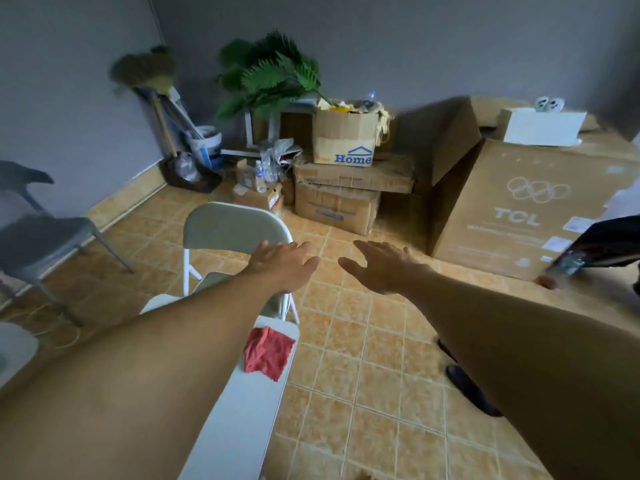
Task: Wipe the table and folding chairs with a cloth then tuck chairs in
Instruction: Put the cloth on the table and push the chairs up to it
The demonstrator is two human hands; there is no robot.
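Head view: red cloth (267, 351) lies on table (239, 410), below empty left hand (282, 263).

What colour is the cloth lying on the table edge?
Red; the cloth shows clearly in the head view, lying on the white table.

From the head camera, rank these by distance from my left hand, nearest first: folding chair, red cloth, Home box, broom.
From the left hand:
1. Folding chair, its backrest right under the hand.
2. Red cloth, below on the white table edge.
3. Home box, ahead on stacked cartons.
4. Broom, far left corner.
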